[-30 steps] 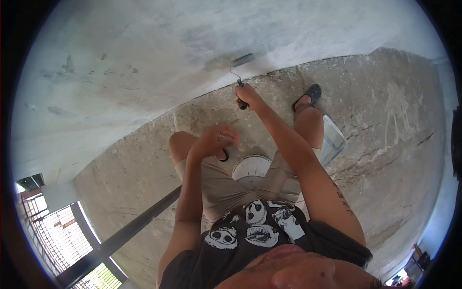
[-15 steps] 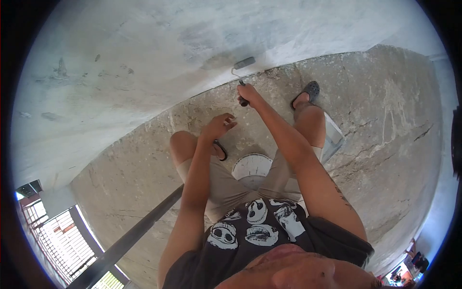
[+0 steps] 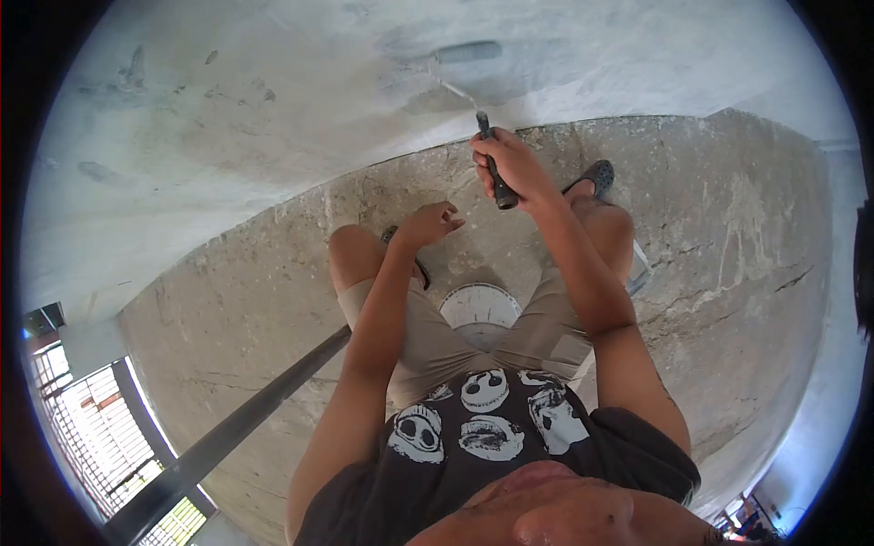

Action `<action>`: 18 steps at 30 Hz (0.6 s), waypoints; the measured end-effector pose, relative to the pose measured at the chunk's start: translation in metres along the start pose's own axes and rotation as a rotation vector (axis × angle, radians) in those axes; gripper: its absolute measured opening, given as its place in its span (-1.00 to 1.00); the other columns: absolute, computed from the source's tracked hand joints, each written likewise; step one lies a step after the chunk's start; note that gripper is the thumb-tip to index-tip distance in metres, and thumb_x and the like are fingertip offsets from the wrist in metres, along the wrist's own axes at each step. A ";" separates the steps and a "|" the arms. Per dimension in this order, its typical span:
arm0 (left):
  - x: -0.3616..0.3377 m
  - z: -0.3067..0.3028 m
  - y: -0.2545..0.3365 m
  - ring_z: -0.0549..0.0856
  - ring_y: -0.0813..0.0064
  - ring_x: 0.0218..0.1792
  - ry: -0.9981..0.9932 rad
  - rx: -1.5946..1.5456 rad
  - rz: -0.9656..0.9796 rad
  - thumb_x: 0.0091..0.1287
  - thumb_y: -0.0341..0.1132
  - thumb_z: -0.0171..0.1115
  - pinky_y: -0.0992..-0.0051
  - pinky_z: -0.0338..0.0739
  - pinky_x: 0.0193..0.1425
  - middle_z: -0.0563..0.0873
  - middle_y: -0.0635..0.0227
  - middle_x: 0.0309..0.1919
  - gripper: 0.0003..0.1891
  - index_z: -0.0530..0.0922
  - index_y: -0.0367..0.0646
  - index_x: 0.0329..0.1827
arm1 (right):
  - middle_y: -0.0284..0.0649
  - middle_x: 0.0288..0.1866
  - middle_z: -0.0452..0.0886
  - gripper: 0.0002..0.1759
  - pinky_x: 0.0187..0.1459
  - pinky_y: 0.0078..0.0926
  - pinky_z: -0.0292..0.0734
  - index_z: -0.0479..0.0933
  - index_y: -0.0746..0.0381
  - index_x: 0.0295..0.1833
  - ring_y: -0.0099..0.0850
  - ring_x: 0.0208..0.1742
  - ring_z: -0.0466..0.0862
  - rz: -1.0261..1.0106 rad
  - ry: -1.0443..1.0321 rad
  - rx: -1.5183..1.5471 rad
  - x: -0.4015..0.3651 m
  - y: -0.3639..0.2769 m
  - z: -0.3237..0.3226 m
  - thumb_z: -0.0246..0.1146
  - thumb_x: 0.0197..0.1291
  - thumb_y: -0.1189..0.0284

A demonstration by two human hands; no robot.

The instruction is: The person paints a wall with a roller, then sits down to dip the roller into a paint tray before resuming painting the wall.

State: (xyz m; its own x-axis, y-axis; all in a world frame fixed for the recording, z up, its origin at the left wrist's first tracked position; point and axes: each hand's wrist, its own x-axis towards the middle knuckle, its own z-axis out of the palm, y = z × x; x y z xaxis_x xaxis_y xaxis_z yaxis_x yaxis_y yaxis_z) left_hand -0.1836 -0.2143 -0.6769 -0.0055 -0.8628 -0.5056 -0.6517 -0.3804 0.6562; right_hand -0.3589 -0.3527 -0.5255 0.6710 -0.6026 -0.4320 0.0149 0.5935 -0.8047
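My right hand (image 3: 515,167) is closed round the black handle of a paint roller (image 3: 468,52). The roller's grey sleeve, a little blurred, lies against the pale wall (image 3: 300,82), and its thin bent metal rod runs down to the grip. Around the sleeve the wall has a darker grey, damp-looking patch. My left hand (image 3: 431,225) hovers by my left knee, with nothing in it and its fingers loosely curled and apart.
Between my legs is a round white bucket or lid (image 3: 480,303). A pale container (image 3: 641,267) shows partly behind my right leg. A dark pole (image 3: 246,423) slants in from the lower left. The concrete floor (image 3: 728,246) is rough and cracked; a barred window (image 3: 114,428) is at lower left.
The roller has gone up the wall, away from the floor edge, with my right hand following upward and to the right. My left hand has shifted slightly right.
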 end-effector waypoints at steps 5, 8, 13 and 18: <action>-0.005 0.003 -0.003 0.73 0.10 -0.05 0.004 0.020 0.006 0.31 0.06 0.34 0.23 0.58 0.06 0.75 0.03 -0.09 -0.43 0.58 -0.23 0.18 | -0.38 -0.41 0.40 -0.83 -0.65 -0.55 0.43 0.38 0.23 0.02 -0.59 -0.67 0.44 -0.195 -0.104 -0.018 -0.025 -0.025 0.013 0.07 0.47 0.37; -0.007 0.001 -0.007 0.73 0.10 -0.06 0.004 0.033 -0.033 0.31 0.06 0.34 0.24 0.58 0.06 0.75 0.01 -0.11 -0.44 0.59 -0.23 0.15 | -0.37 -0.40 0.42 -0.81 -0.62 -0.55 0.44 0.39 0.23 0.04 -0.57 -0.64 0.47 -0.254 -0.094 -0.119 -0.026 -0.030 0.014 0.06 0.50 0.34; 0.000 0.009 -0.025 0.74 0.06 -0.06 0.010 0.031 0.022 0.31 0.08 0.33 0.22 0.59 0.04 0.75 -0.02 -0.11 -0.44 0.60 -0.23 0.13 | -0.23 -0.37 0.51 -0.68 -0.50 -0.41 0.48 0.41 0.23 0.03 -0.45 -0.56 0.54 -0.365 0.182 -0.466 0.047 0.042 -0.016 0.06 0.52 0.17; -0.006 0.005 -0.020 0.73 0.03 -0.04 0.034 0.023 0.014 0.29 0.12 0.34 0.20 0.60 0.07 0.75 -0.02 -0.08 -0.41 0.60 -0.23 0.14 | 0.25 -0.21 0.62 -0.52 -0.10 0.07 0.49 0.37 0.36 -0.01 0.29 -0.07 0.60 -0.568 0.508 -0.751 0.078 0.128 -0.016 0.01 0.50 0.07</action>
State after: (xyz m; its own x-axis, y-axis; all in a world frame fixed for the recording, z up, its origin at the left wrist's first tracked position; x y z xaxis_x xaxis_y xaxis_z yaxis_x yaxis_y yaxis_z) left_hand -0.1742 -0.2001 -0.6896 0.0107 -0.8787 -0.4772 -0.6693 -0.3609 0.6495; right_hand -0.3165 -0.3319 -0.6683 0.3191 -0.9418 0.1055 -0.3489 -0.2202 -0.9109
